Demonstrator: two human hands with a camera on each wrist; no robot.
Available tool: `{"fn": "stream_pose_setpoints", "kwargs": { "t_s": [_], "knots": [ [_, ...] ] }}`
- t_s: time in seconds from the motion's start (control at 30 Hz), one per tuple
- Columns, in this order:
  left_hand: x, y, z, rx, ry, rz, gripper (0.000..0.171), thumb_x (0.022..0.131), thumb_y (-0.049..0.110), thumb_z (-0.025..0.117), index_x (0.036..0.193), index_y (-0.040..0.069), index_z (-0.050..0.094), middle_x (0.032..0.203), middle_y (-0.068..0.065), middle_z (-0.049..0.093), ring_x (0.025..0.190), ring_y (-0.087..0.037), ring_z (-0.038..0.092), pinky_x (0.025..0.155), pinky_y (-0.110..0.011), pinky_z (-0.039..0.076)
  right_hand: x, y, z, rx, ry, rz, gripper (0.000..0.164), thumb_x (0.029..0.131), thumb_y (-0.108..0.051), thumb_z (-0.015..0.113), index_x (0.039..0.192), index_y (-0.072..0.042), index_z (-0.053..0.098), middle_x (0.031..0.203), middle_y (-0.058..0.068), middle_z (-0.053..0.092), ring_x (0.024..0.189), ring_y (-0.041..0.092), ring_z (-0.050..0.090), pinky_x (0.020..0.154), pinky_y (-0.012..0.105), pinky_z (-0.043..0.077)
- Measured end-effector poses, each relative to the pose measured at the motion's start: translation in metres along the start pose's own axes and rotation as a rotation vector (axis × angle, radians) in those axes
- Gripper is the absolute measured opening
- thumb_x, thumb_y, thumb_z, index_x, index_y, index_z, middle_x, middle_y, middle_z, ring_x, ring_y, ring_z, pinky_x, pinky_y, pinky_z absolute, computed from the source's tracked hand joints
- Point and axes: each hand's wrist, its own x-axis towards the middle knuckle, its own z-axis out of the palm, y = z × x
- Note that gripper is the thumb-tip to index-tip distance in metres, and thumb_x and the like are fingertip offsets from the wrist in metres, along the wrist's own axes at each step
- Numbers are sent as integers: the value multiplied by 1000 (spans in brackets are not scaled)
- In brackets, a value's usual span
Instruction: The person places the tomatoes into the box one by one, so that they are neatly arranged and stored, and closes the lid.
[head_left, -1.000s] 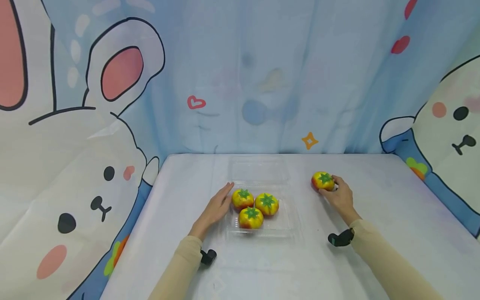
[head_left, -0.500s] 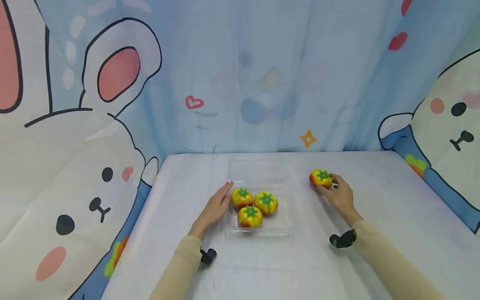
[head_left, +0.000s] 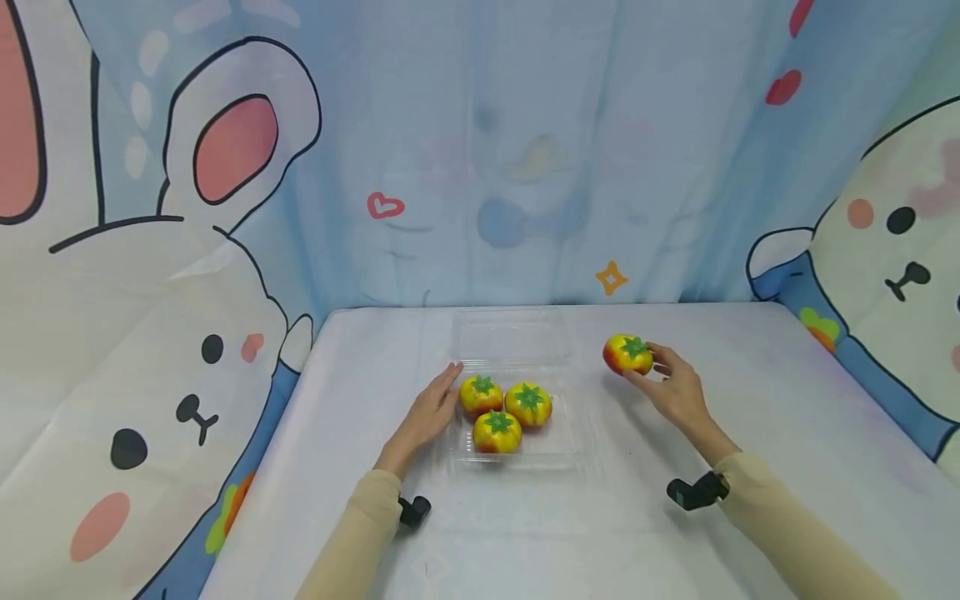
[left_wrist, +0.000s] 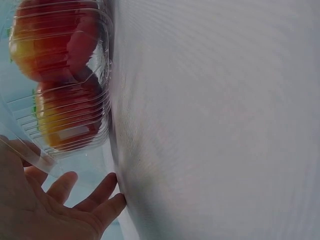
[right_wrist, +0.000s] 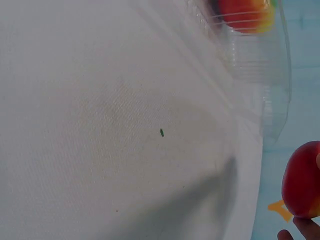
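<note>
My right hand (head_left: 675, 390) holds a yellow-red toy fruit with a green leafy top (head_left: 627, 354) between thumb and fingers, just above the table, right of the clear plastic clamshell box (head_left: 566, 429). At the right edge of the right wrist view, that fruit (right_wrist: 301, 180) shows with a few fingertips (right_wrist: 306, 229). Three like fruits, among them the front one (head_left: 497, 432), sit in the box's left part. My left hand (head_left: 426, 417) lies along the box's left side. In the left wrist view its fingers (left_wrist: 102, 192) are spread, some at the box's rim.
The box's lid (head_left: 510, 340) lies folded back toward the curtain (head_left: 450, 150). A white cloth covers the table (head_left: 540, 533). A tiny green speck (right_wrist: 161, 132) lies on it in the right wrist view.
My right hand has lifted the fruit slightly and brought it left, toward the box. My left hand has stayed at the box's left side.
</note>
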Motion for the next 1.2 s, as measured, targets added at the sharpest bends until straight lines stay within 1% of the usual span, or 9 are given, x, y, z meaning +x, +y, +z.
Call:
{"fn": "stream_pose_setpoints", "kwargs": {
  "t_s": [0.03, 0.1, 0.17, 0.3, 0.37, 0.67, 0.93, 1.1, 1.2],
  "knots": [
    [0, 0, 0, 0, 3, 2, 49, 104, 13, 39, 153, 7, 36, 157, -18, 31, 144, -33, 30, 118, -48, 25, -2, -4, -1, -3, 1, -1, 73, 92, -41, 69, 146, 0, 41, 140, 29, 47, 123, 48, 46, 92, 63, 48],
    [0, 0, -1, 1, 6, -2, 49, 104, 13, 40, 153, 7, 36, 157, -18, 31, 144, -33, 30, 118, -48, 24, -5, -11, -4, 25, -30, -29, 73, 92, -40, 68, 146, 2, 40, 140, 32, 46, 123, 50, 45, 97, 64, 45],
    [1, 1, -2, 5, 7, -9, 49, 104, 13, 39, 153, 7, 36, 158, -18, 31, 144, -33, 30, 118, -48, 24, -9, -19, -5, 27, -46, -51, 71, 93, -37, 68, 145, 2, 41, 139, 31, 48, 122, 49, 47, 98, 64, 44],
    [0, 2, -2, 3, 15, -10, 49, 104, 13, 40, 152, 6, 37, 157, -19, 31, 144, -35, 31, 118, -49, 24, -18, -31, -6, 38, -70, -134, 65, 93, -32, 69, 142, 3, 44, 135, 31, 52, 120, 48, 49, 99, 63, 42],
    [0, 2, -2, -1, 17, -7, 49, 104, 13, 40, 152, 6, 37, 157, -20, 31, 144, -35, 31, 117, -49, 24, -24, -35, -5, 43, -75, -159, 63, 93, -30, 69, 141, 3, 46, 133, 30, 54, 120, 46, 50, 99, 63, 43],
    [-2, 0, 0, 5, -1, -7, 49, 104, 13, 39, 152, 6, 36, 157, -20, 31, 144, -35, 31, 118, -49, 25, -47, -46, -2, 58, -123, -202, 60, 90, -25, 73, 139, 2, 50, 131, 27, 58, 119, 42, 51, 100, 60, 43],
    [-1, 2, -1, -2, 1, -5, 49, 104, 13, 39, 152, 6, 36, 157, -21, 31, 144, -35, 30, 117, -51, 24, -63, -48, 7, 4, -181, -277, 61, 87, -26, 76, 137, 0, 53, 133, 24, 58, 122, 42, 52, 101, 62, 42],
    [-1, 1, 0, 3, 3, -16, 49, 104, 13, 39, 153, 8, 37, 157, -19, 32, 144, -33, 30, 118, -49, 24, -71, -50, 10, -23, -194, -287, 61, 86, -26, 77, 137, -2, 54, 132, 23, 59, 123, 43, 52, 100, 64, 41],
    [-1, 2, 0, 3, 5, -10, 49, 104, 13, 39, 152, 7, 37, 157, -20, 32, 144, -34, 31, 117, -50, 25, -74, -52, 10, -37, -191, -290, 60, 86, -26, 77, 136, -2, 55, 130, 22, 60, 122, 42, 53, 100, 64, 42]
  ]
}}
